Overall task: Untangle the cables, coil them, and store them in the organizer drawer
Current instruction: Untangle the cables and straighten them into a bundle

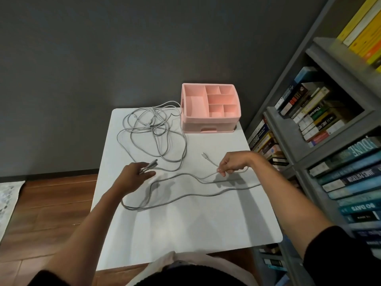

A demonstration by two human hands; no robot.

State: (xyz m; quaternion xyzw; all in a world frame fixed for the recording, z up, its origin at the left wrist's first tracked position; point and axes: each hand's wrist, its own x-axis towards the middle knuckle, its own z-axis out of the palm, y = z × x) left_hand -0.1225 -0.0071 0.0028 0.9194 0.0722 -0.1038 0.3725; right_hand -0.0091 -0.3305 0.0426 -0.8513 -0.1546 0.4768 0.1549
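The job is only getting started. The person is sitting at a white table (195, 223). Most of the grey cables are lying in one tangle (152, 131) on the far left of it, just beside the pink organizer (210, 108) at the far right. The loops are crossing over each other around a knot in the middle, and nothing is coiled yet.

One loose cable (185, 196) is trailing out of the heap and running in long waves across the near middle of the table, so the untangling seems to be under way. The right hand (233, 163) is pinching this cable between thumb and fingertips a little way back from its plug (204, 154), which is pointing toward the far side. The left hand (137, 172) is holding a small bunch of cable ends (151, 163) at the near edge of the tangle, with its fingers laid along them. How tightly it is gripping them is hard to tell.

The organizer's drawer (208, 129) is sitting closed, and its top compartments are showing no cables. Left to do, as I judge it: separating the rest, coiling each cable, opening the drawer and putting them in.
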